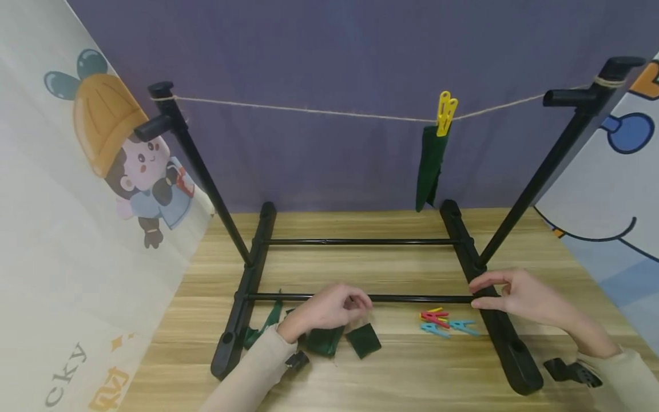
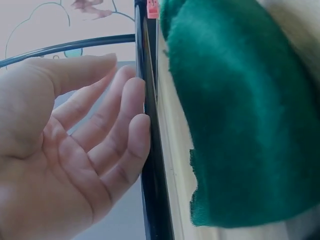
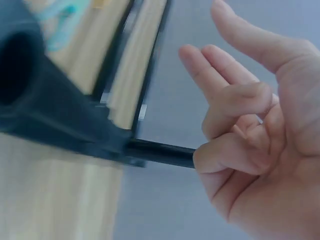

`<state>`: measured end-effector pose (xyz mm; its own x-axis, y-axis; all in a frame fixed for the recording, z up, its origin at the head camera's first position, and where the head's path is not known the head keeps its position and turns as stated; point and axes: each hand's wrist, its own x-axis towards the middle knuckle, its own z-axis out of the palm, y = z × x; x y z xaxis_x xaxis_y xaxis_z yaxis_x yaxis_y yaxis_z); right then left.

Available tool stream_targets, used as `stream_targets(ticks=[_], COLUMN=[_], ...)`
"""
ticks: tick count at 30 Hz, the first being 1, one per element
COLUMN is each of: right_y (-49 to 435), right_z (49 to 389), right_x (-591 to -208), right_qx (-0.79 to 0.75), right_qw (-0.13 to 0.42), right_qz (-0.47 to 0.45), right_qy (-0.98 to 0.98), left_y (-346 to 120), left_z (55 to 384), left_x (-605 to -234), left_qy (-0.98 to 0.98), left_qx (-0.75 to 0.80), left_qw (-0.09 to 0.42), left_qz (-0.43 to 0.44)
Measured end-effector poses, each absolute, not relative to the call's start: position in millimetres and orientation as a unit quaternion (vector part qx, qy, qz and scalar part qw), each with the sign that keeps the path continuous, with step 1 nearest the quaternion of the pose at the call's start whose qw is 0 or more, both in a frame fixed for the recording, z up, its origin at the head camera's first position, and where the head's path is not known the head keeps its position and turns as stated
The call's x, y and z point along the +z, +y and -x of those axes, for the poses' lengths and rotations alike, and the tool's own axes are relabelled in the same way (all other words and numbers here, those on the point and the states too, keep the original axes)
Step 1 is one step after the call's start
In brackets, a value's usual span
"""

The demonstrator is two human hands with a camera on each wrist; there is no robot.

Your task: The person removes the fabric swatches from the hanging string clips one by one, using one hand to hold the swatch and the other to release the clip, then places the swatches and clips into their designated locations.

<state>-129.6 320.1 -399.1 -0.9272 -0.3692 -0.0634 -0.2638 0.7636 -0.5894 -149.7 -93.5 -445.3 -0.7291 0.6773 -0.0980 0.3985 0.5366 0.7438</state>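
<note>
My left hand hovers over several pieces of dark green cloth, its fingers loosely bent with nothing between them. In the left wrist view, one green cloth shows large beside the relaxed fingers. My right hand is over the right foot of the black rack, thumb and forefinger apart and holding nothing. Left of it lie loose clothespins: a red one, blue ones and a partly hidden yellow one. On the string, a yellow clothespin grips a hanging folded green cloth.
Twine spans the rack's left post and right post. Two thin black crossbars join the feet low over the wooden table. A purple-grey backdrop stands behind, with printed cartoon panels at both sides.
</note>
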Motion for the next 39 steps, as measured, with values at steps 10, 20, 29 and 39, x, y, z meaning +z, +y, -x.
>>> stream_targets(ticks=[10,20,29,39], right_y=[312,298,288,280], right_z=[133,137,141,143], right_x=[-367,-350,-328,-306], right_qx=[-0.308,-0.304,-0.307,-0.273], right_qw=[0.046,0.020,-0.015,-0.079], right_qz=[0.153,0.148,0.153,0.180], right_qy=[0.938,0.941,0.939,0.942], left_y=[-95,-94,-84,-74], left_z=[156,163,169,174], left_x=[-431,-410,-391,-377], left_qy=[0.851,0.849,0.841,0.831], left_qx=[0.394,0.414,0.437,0.464], left_qw=[0.158,0.120,0.084,0.042], left_qz=[-0.308,-0.307,-0.309,-0.304])
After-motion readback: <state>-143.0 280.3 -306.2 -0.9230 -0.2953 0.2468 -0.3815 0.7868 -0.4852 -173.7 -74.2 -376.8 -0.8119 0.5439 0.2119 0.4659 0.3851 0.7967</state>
